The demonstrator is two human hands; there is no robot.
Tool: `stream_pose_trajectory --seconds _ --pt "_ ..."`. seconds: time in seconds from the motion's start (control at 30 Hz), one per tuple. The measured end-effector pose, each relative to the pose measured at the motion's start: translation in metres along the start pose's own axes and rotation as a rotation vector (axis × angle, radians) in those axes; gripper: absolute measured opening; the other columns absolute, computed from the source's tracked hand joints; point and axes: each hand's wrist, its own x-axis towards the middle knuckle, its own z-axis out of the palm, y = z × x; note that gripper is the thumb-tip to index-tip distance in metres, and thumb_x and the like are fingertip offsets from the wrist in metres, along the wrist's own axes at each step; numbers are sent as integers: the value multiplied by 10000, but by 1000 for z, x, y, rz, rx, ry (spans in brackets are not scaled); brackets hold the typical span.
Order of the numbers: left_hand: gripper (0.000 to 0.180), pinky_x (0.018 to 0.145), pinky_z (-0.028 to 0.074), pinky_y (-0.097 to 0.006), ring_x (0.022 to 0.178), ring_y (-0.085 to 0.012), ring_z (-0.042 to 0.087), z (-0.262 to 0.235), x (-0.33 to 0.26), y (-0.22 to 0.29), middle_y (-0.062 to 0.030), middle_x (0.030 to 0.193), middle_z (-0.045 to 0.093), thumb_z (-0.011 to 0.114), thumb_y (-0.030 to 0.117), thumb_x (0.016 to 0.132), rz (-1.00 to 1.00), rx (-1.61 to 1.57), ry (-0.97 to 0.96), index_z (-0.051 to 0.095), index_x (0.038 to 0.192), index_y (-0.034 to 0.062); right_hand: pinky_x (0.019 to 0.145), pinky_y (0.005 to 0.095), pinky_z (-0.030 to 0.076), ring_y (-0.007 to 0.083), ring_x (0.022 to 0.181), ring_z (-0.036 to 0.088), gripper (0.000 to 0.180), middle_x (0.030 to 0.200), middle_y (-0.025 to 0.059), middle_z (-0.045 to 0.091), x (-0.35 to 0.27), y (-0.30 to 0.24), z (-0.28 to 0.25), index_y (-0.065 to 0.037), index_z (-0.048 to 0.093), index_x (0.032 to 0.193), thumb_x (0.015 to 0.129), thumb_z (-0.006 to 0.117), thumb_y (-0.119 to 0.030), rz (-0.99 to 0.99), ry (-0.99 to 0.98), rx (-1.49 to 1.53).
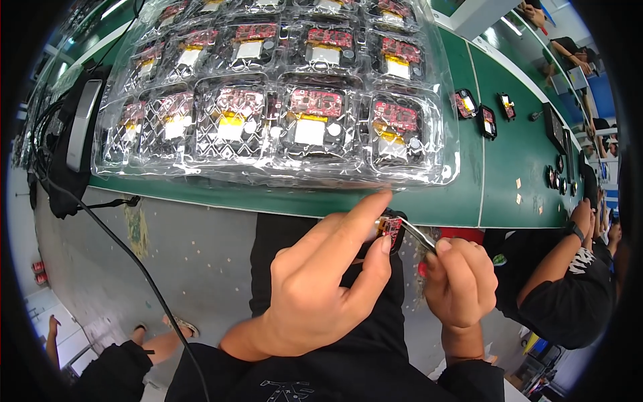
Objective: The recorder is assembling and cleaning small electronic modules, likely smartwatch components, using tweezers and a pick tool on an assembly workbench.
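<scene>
My left hand (318, 285) grips a small black device housing (400, 242) with a red circuit board (391, 226) in it, held just off the near table edge above my lap. Its thumb and fingers close round the housing and cover part of it. Metal tweezers (418, 236) are pinched in my right hand (462, 281). Their tip meets the top edge of the board; whether it grips anything is too small to tell. Beyond my hands, a clear plastic blister tray (268, 175) holds several similar open housings (311, 120), each with a red board and a silvery battery.
The tray covers much of the green table (462, 201). Further right lie three loose devices (487, 122) and several small round black parts (553, 177). A black cable (144, 268) hangs down at left. A co-worker's arm (556, 261) rests near the table's right end.
</scene>
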Motion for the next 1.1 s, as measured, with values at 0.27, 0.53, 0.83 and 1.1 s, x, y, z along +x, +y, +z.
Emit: stream_pose_trajectory --seconds 0.27,0.53,0.83,1.1 --pt "388 544 517 -213 769 -129 686 -2 1 -6 -177 1005 728 697 -63 834 38 -9 5 662 1220 -74 547 330 452 237 625 575 337 855 137 663 17 -4 -9 44 696 1054 733 798 31 211 -94 110" --pt "398 564 528 -215 788 -151 693 -4 1 -2 -200 1039 724 697 -64 824 43 18 18 660 1221 -80 584 338 431 222 653 578 388 850 101 659 22 -6 -16 6 711 1037 662 797 58 211 -119 50" --pt "438 531 489 -223 731 -149 690 -7 -1 0 -167 945 728 716 -61 792 87 52 3 669 1227 -56 596 318 417 207 654 581 396 862 88 677 26 -3 -14 -4 716 1003 620 792 63 194 -87 67" --pt "461 524 472 -231 699 -151 691 -5 -2 -1 -158 907 725 727 -55 779 126 32 27 670 1236 -42 594 316 417 206 669 592 396 870 95 692 29 -1 -16 -1 718 980 596 789 63 200 -98 88"
